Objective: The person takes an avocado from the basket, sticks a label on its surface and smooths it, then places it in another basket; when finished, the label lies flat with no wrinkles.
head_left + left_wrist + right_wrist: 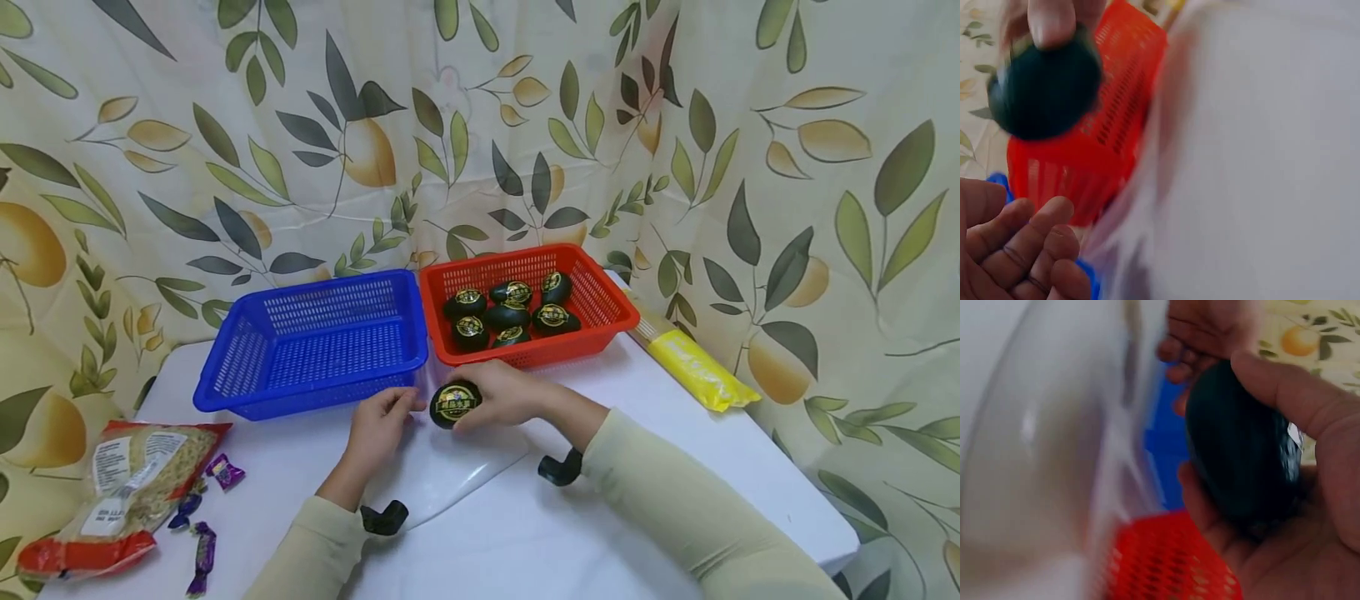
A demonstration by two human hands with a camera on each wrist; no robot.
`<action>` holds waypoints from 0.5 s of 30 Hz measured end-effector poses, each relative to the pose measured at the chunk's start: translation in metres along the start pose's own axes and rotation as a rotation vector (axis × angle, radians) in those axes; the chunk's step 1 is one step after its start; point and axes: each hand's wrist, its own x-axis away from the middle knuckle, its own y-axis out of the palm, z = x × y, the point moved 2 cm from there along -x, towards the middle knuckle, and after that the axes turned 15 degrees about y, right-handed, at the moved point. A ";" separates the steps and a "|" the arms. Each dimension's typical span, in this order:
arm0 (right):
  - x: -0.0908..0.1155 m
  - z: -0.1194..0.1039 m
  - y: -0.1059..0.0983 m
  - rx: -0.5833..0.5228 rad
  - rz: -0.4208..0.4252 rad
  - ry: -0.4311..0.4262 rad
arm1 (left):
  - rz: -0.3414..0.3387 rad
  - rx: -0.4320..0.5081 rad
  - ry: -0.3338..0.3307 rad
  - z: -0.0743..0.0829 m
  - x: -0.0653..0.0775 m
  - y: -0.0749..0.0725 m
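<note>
My right hand (502,395) holds a dark green avocado (454,403) with a black-and-gold label, just in front of the baskets. In the right wrist view, its thumb and fingers wrap around the smooth avocado (1235,447). Just left of the fruit is my left hand (380,427). Its fingers (1047,231) are loosely bent with nothing between them in the left wrist view, apart from the avocado. Beneath both hands lies a clear plastic bag or sheet (465,471). Several similar avocados (507,316) sit in the red basket (525,357).
Left of the red basket stands a blue basket (311,387). A red-ended bag of pale dry food (123,492) lies at the left with several purple wrapped candies (226,472). At the right is a yellow packet (701,367) of thin sticks. Patterned curtain (480,125) hangs behind the table.
</note>
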 end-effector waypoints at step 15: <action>-0.011 0.065 -0.158 -0.116 0.083 0.190 | 0.095 0.788 -0.312 0.034 -0.038 0.060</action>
